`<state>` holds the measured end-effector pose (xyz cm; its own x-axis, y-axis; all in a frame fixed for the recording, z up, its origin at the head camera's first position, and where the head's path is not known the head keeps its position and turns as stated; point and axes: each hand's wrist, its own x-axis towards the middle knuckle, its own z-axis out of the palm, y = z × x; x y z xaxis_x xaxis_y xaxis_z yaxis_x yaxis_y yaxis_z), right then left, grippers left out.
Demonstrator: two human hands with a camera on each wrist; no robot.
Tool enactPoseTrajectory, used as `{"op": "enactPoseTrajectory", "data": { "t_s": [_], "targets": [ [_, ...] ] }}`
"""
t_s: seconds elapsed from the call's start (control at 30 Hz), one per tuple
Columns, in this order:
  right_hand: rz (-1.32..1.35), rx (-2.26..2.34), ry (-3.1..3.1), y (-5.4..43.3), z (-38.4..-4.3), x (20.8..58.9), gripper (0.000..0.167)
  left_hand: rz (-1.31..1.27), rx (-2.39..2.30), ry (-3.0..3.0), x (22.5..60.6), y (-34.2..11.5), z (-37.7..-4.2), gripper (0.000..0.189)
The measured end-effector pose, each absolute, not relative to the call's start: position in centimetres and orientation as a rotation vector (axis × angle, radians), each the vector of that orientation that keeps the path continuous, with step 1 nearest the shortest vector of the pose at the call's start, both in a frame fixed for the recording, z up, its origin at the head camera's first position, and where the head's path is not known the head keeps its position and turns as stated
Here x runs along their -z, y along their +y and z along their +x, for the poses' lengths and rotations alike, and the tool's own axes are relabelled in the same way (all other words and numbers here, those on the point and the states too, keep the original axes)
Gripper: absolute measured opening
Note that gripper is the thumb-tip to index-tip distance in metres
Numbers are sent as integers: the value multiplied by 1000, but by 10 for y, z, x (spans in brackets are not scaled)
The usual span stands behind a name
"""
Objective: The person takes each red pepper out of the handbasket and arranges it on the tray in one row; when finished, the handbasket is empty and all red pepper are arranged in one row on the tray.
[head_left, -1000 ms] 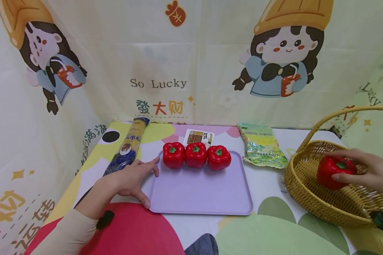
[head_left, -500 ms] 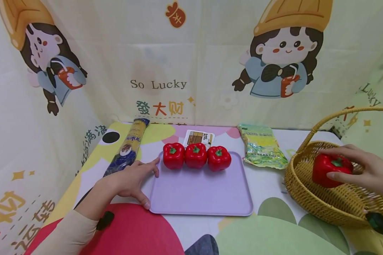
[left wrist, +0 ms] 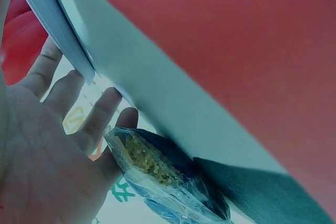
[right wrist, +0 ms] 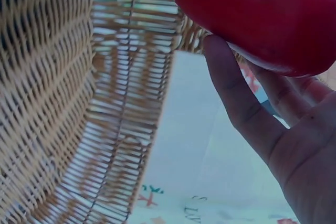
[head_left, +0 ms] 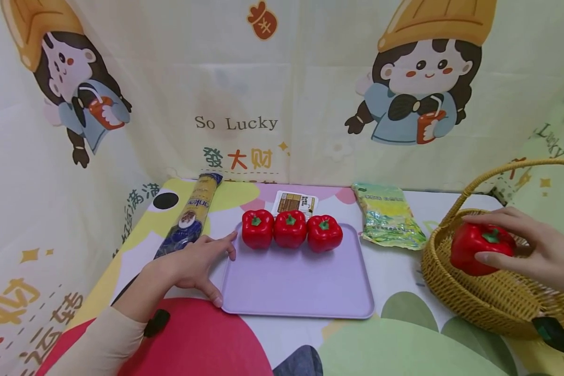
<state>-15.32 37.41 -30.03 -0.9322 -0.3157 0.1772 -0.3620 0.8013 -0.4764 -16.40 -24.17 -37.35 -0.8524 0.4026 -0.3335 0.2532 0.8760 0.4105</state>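
Between the thumb and fingers of my right hand [head_left: 536,248] is a red bell pepper [head_left: 481,248] with a green stem, held over the wicker basket [head_left: 479,308]. The right wrist view shows the pepper [right wrist: 262,19] against the fingertips, beside the woven wall. My left hand [head_left: 197,266] spreads its thumb and fingers along the left edge of a lilac tray [head_left: 296,287], touching it. Three red bell peppers [head_left: 290,230] stand in a row at the tray's back. In the left wrist view, the fingers lie near a clear-ended spaghetti pack [left wrist: 152,161].
A blue and yellow spaghetti pack [head_left: 188,219] lies left of the tray. Behind the peppers is a small flat package [head_left: 295,202], partly hidden. A green and yellow bag [head_left: 389,215] lies between tray and basket. The basket's tall handle [head_left: 493,175] arches up at the right.
My right hand has lifted the bell pepper from inside the basket and brought it slightly left, toward the basket's near-left rim. The left hand and the tray stay in place.
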Motion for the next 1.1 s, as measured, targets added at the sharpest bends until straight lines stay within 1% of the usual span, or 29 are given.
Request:
{"op": "enactPoseTrajectory", "data": {
  "t_s": [0.2, 0.4, 0.67, 0.83, 1.1],
  "targets": [
    [626, -833, -2867, 358, -150, 294, 74, 469, -488, 2630, 372, -242, -164, 83],
    [673, -897, -2885, 346, -149, 292, 68, 487, -502, 2624, 372, -241, -162, 82],
    [710, -938, -2838, 330, -148, 293, 65, 498, -490, 2622, 370, -240, -162, 82],
    [740, -925, -2859, 323, -150, 294, 68, 491, -479, 2627, 369, -239, -163, 82],
    [859, -915, -2821, 305, -155, 295, 74, 461, -481, 2629, 370, -239, -164, 83]
  ]
}}
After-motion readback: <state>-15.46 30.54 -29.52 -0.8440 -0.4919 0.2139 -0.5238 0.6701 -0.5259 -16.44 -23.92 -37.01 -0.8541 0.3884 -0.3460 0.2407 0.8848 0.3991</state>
